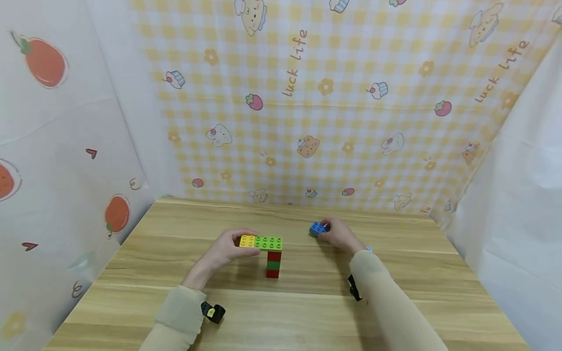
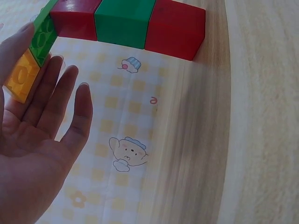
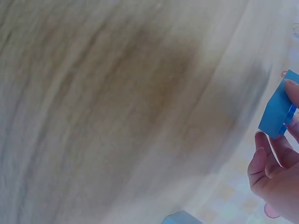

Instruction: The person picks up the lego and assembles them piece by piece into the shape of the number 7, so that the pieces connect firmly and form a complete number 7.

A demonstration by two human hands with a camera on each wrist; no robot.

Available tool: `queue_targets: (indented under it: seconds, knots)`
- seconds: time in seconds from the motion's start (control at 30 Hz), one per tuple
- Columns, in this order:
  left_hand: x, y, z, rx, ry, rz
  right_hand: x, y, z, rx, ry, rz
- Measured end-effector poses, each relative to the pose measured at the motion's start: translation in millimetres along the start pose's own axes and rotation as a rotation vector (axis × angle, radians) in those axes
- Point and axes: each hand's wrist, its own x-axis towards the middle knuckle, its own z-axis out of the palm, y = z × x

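In the head view my left hand [image 1: 227,247] pinches the yellow toy brick [image 1: 247,241] between thumb and fingers. This brick lies end to end with a lime green brick [image 1: 269,243], whose right end rests on an upright stack of red and green bricks [image 1: 273,265]. The left wrist view has the yellow brick [image 2: 23,77] between the thumb and the fairly straight fingers, its left end overhanging the stack. Farther back on the right, my right hand [image 1: 340,236] holds a blue brick [image 1: 317,228]. In the right wrist view the blue brick [image 3: 276,112] is tilted, studs toward the palm.
Everything is on a wood-grain table [image 1: 298,317]. A yellow checked cloth [image 1: 325,117] hangs along the back edge, and white cloths hang on both sides. Black bands with devices [image 1: 213,312] are on the wrists. A light blue piece [image 3: 182,218] shows at the right wrist view's bottom edge.
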Motion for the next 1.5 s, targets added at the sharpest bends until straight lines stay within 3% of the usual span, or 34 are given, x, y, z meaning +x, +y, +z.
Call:
queue_targets:
  seconds: [0.5, 0.9, 1.5]
  knots:
    - [0.7, 1.4, 0.0, 0.015, 0.003, -0.014, -7, -19, -19.8, 0.023, 0.002, -0.124]
    - [0.7, -0.6, -0.2, 0.025, 0.005, -0.004, -23, -59, -30.2, 0.051, 0.009, -0.246]
    - [0.0, -2.3, 2.0, 0.007, -0.02, 0.014, -52, -131, -11.5, 0.078, -0.036, -0.528]
